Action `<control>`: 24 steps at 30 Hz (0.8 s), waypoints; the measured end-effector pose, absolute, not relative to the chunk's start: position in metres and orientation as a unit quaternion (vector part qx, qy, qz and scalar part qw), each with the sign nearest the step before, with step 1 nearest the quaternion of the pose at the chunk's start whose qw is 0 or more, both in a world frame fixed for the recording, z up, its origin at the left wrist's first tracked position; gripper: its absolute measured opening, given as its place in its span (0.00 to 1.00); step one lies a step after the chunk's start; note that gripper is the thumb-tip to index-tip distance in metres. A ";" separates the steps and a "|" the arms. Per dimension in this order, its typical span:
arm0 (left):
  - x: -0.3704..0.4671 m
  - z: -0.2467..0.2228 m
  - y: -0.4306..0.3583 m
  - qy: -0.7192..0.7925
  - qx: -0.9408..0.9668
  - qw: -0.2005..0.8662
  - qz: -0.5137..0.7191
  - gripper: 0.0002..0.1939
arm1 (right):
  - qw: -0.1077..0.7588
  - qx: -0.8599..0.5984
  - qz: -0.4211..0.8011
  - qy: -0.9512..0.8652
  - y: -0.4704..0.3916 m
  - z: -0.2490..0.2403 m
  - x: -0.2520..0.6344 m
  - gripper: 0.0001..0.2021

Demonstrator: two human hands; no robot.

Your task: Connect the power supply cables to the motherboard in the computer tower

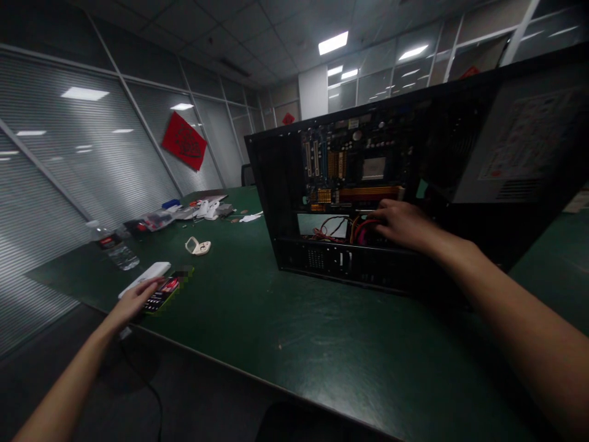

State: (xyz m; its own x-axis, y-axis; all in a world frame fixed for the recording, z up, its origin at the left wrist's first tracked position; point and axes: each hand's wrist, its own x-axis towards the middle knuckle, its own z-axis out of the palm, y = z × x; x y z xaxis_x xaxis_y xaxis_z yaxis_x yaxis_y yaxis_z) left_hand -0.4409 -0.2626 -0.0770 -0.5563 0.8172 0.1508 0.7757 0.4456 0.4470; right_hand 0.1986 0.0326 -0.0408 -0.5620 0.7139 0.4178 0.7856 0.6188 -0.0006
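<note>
An open black computer case [331,263] stands on the green table to the right, its side off. Inside it are a motherboard [354,153], a power supply [515,147] and a bundle of red, yellow and black cables [334,227]. My right hand [398,222] reaches into the case, fingers bent and closed at the cables; the fingertips are partly hidden. Far to the left, my left hand [138,296] lies with fingers stretched over a black box with yellow-green edges [168,291]. A long white object [150,274] lies right beside that box.
A water bottle [115,245] stands at the table's left edge. A small open white case [199,247] lies near the box. Farther back are plastic bags and loose white items [207,209]. The table's front edge runs below my hands, and a black cord [147,383] hangs there.
</note>
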 end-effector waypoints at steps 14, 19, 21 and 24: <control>-0.438 -0.084 -0.285 0.821 0.418 0.131 0.367 0.36 | 0.161 -0.440 -0.077 -0.880 0.028 -0.038 0.198 0.15; -0.439 -0.083 -0.287 0.809 0.433 0.136 0.373 0.33 | 0.163 -0.441 -0.084 -0.879 0.029 -0.039 0.198 0.14; -0.437 -0.081 -0.287 0.818 0.432 0.122 0.360 0.32 | 0.166 -0.440 -0.085 -0.879 0.029 -0.040 0.198 0.14; -0.435 -0.080 -0.287 0.840 0.417 0.095 0.335 0.33 | 0.164 -0.438 -0.089 -0.879 0.029 -0.040 0.198 0.14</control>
State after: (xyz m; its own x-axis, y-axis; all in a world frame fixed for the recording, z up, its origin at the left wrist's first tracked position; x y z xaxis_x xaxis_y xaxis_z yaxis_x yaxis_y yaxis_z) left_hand -0.4354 -0.2874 -0.0799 -0.6335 0.7645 0.1193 0.6371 0.4279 0.6412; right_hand 0.1979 0.0293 -0.0400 -0.5617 0.7414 0.3671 0.8001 0.5997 0.0129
